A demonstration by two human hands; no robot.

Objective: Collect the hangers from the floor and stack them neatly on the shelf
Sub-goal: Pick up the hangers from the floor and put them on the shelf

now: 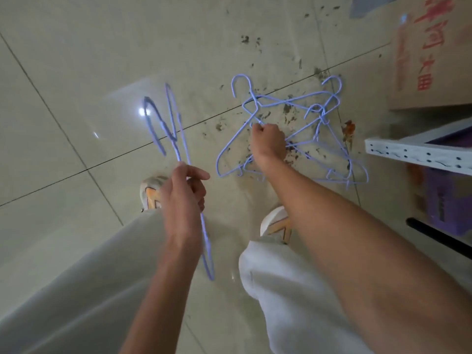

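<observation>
Picking up hangers off the floor.
L hand (182,198) holds a few hangers (176,139) tight; R hand (268,143) is closed, maybe on one in the floor pile (293,134) near shelf (419,153). Lift slow, they tangle.

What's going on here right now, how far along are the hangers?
A person is bent over a tiled floor gathering light purple wire hangers. The left hand holds a few collected hangers clear of the floor. The right hand is closed on one hanger in the tangled pile lying on the dirty tiles. The white metal shelf stands at the right, a cardboard box beyond it. No hanger shows on the shelf's visible part.
</observation>
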